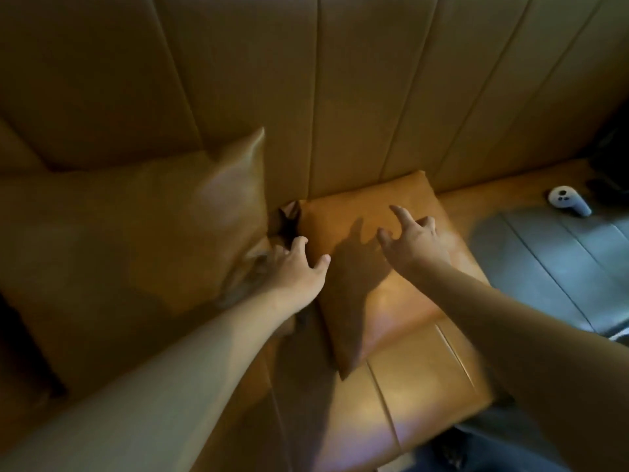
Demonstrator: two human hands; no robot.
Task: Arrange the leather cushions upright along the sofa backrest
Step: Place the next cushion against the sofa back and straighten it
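Leather cushions: two in view, both tan, on the sofa seat (425,396). Left cushion (136,240) stands tilted, leaning back toward the backrest (357,97), its top corner pointing up; it is motion-blurred, so its edges are hard to read. Left hand (296,270) sits at that cushion's right edge, fingers curled, fingertips touching or nearly touching the leather (blur makes it impossible to tell whether it actually grips). A dark gap shows between the two cushions, just above the left hand. Second cushion (374,267) lies flat on the seat, its far edge against the base of the backrest, one corner pointing toward the camera. Right hand (415,243) hovers over the flat cushion, fingers spread and bent, open, holding nothing; its shadow falls on the leather to its left. Far right, a grey cloth or cover (551,260) lies over the seat, and a white handheld controller (568,201) rests near the backrest, well apart from both cushions.
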